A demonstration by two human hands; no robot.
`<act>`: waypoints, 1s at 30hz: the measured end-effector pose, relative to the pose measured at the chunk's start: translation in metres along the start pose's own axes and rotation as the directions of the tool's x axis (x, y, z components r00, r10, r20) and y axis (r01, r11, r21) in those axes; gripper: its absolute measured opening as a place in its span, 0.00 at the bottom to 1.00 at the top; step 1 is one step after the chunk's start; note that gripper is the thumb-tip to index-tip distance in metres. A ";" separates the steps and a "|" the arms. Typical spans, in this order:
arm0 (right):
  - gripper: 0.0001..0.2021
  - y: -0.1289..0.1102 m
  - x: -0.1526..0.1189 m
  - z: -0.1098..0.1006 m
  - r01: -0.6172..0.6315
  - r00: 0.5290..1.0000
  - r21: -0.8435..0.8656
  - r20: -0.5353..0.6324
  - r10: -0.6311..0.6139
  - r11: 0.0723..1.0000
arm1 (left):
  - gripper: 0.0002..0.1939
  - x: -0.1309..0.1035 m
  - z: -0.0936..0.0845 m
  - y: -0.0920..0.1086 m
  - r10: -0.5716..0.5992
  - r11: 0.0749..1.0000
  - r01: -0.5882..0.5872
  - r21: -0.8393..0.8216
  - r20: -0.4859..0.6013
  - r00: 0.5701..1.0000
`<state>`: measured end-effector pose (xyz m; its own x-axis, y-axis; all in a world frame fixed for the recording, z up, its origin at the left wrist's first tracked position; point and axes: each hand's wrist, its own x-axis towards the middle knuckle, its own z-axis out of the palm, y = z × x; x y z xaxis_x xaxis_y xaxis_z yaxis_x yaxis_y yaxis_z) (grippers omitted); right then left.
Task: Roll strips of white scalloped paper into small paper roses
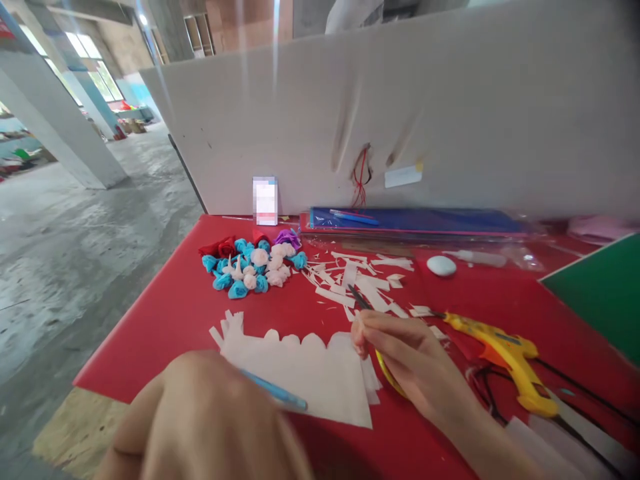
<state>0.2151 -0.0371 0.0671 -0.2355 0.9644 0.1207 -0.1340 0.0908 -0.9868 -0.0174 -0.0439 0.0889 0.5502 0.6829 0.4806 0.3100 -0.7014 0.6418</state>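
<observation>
While the right hand [407, 357] is clamped on dark-bladed, yellow-handled scissors [359, 298], the blurred left hand [213, 413] hides its fingers, so from here I cannot tell its grip; scallop-edged white paper [327, 381] lies between them on the smooth red bench [165, 327].

The red table [150, 353] bears one phone [265, 201] and one purple flower [287, 239] by its far edge, one white oval piece [441, 266], one glue gun [505, 350], one pair of scissors [359, 298] and two blue pens, one [355, 217] along the far edge and one [275, 389] over scalloped paper [310, 380].
</observation>
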 end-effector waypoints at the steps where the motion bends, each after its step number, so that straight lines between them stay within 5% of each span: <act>1: 0.11 -0.001 -0.002 0.000 0.008 1.000 -0.007 -0.004 -0.008 1.000 | 0.05 0.010 0.002 0.001 0.008 1.000 -0.007 -0.022 0.021 1.000; 3: 0.11 -0.002 -0.005 0.000 0.020 1.000 -0.030 0.012 -0.020 0.999 | 0.05 0.026 0.010 0.005 -0.044 0.983 0.064 -0.171 0.116 0.992; 5: 0.10 -0.002 -0.008 0.001 0.027 0.999 -0.076 0.044 -0.023 0.997 | 0.02 0.037 0.021 0.007 -0.147 0.954 0.132 -0.268 -0.037 0.988; 8: 0.08 -0.002 -0.010 0.004 0.044 0.999 -0.144 0.031 -0.040 0.989 | 0.03 0.045 0.035 0.004 -0.088 0.984 0.058 -0.167 -0.180 0.980; 12: 0.05 -0.003 -0.012 0.010 0.085 0.990 -0.158 -0.095 -0.101 0.984 | 0.04 0.047 0.044 -0.001 0.025 0.997 -0.042 -0.065 -0.232 0.972; 22: 0.07 0.000 -0.013 0.019 0.190 0.966 -0.305 -0.111 -0.233 0.933 | 0.04 0.047 0.049 -0.005 0.148 0.976 -0.091 0.196 -0.299 0.943; 30: 0.07 0.004 -0.013 0.013 0.187 0.938 -0.331 -0.219 -0.268 0.925 | 0.09 0.049 0.041 0.000 0.072 0.997 -0.069 0.019 -0.301 0.951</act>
<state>0.2051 -0.0521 0.0635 0.0259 0.9348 0.3542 0.1507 0.3467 -0.9258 0.0420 -0.0189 0.0882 0.3120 0.6606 0.6828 0.2855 -0.7507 0.5958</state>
